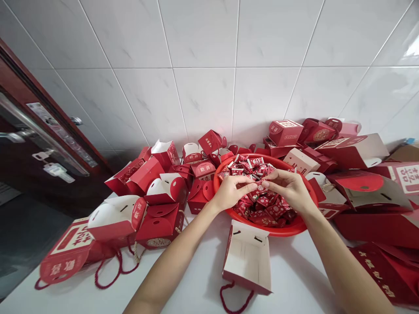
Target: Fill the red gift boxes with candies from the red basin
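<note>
A red plastic basin (288, 231) holds a heap of red wrapped sweets (265, 211). Above the heap, my left hand (234, 191) and my right hand (288, 185) meet with thumbs and forefingers pinched on a small red wrapped sweet between them. Below the basin, nearer to me, an open red box (248, 257) with a white inside shows its bare interior. Its dark red cord handle (237, 309) lies on the white table toward me.
Red gift boxes (160, 224) crowd the left side of the white table (196, 279). More boxes (363, 187) are piled on the right and along the tiled wall (203, 96). A dark door with keys (59, 170) stands at far left.
</note>
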### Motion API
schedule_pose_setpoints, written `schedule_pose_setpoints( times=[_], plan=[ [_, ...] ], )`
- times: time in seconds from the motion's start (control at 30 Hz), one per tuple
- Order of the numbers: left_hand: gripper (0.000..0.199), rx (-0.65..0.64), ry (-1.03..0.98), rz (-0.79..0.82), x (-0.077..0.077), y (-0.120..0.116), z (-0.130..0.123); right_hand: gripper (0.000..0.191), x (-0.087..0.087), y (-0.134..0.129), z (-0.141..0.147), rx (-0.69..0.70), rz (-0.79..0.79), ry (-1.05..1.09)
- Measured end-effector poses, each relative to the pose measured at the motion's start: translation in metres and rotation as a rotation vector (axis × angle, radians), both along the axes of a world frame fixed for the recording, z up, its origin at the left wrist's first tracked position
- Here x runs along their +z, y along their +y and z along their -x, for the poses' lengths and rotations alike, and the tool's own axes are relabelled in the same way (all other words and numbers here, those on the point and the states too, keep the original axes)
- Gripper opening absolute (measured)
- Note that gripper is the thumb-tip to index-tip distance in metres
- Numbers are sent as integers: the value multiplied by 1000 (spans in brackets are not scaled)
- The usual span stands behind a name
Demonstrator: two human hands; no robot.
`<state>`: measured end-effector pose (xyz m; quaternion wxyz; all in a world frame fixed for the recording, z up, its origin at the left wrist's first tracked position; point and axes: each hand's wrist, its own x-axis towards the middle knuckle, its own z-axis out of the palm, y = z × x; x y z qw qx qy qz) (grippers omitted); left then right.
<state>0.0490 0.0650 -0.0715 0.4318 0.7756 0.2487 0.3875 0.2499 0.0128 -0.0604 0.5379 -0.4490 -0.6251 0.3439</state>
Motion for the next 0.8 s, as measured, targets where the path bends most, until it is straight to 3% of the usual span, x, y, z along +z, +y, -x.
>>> schedule_pose_setpoints(
  times=[0.17,0.27,0.37,0.43,0.53,0.63,0.73,0.8],
  plan=[
    [37,-20,-83,86,1,-2,-8,31,2,-2,0,-47,-49,129],
    [51,-109,-94,337,1,-1,-6,25,3,-1,-1,-30,-112,170],
    [66,-184,-147,601,1,2,-2,17,1,0,0,102,-167,165],
    [64,-164,-201,670,2,4,0,12,-1,1,1,199,-175,125],
    [49,-116,-237,678,2,6,1,9,-4,1,3,216,-183,-1],
    [45,-69,-253,599,0,7,2,17,-5,-2,3,200,-166,-90],
    [46,-21,-249,505,-3,7,4,36,-5,-3,2,214,-92,-44],
    [47,-19,-217,458,-3,7,5,38,-6,-2,1,204,-17,7]
  ],
)
